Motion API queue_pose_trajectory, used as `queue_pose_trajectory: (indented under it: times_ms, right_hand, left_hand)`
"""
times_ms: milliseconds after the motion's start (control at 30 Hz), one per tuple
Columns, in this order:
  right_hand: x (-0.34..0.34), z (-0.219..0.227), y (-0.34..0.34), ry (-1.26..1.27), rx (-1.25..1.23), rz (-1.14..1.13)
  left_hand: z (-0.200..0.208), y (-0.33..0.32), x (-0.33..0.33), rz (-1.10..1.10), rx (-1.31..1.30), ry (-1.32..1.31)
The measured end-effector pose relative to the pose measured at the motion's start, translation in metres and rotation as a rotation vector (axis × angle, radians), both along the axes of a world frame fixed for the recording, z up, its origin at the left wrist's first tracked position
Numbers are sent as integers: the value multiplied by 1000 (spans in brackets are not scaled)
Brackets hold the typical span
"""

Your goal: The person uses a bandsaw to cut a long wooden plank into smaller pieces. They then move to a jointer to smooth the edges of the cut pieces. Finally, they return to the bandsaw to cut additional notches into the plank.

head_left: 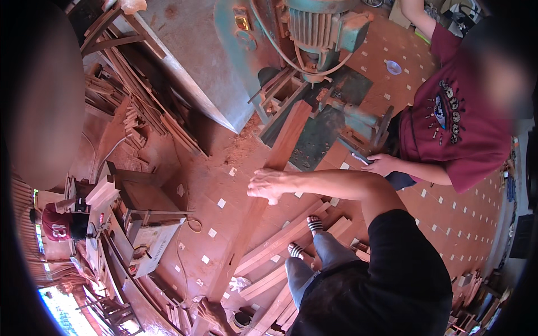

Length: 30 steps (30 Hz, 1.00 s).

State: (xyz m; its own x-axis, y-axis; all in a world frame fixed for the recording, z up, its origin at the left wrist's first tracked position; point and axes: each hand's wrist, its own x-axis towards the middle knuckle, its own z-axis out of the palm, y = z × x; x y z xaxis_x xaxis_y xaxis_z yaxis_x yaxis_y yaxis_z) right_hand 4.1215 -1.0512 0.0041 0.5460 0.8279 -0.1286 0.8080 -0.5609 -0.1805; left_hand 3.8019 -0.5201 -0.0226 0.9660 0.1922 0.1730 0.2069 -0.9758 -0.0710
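Foreground, lower edge: L hand point(210, 311), apparently curled round the near end of a long, squared, reddish-brown wooden beam point(245, 229). R hand point(268, 185), farther up the same beam, spans it w/ fingers bent over the far edge, i.e. holding. Below: feet in dark-and-white striped sandals point(296, 250) amid loose, sawn, reddish timbers point(277, 241); a poss. trip hazard, which would jerk the beam. Beyond R hand, the beam's other end overlies a dark-green metal base plate point(322, 148), nr a teal machine w/ ribbed motor point(311, 25); contact unclear. If only the hands bear the wt., uneven grip could twist or drop that end. Farther: co-worker in maroon T-shirt point(443, 129), close beside the machine; a swinging beam could strike them, esp. w/ attn. elsewhere.
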Motion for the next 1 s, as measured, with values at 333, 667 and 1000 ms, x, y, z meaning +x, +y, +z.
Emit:
queue_pose_trajectory:
  times_ms: [333, 667, 1000]
  right_hand:
    - [66, -14, -39, -15, -183, -237]
    - [92, -27, -27, 125, -377, -334]
    - [89, -88, -51, 127, -46, -505]
  left_hand:
    - [20, -31, 124, -210, -101, 101]
    - [13, -6, 167, -254, -186, 271]
    - [15, -14, 183, -444, -290, 308]
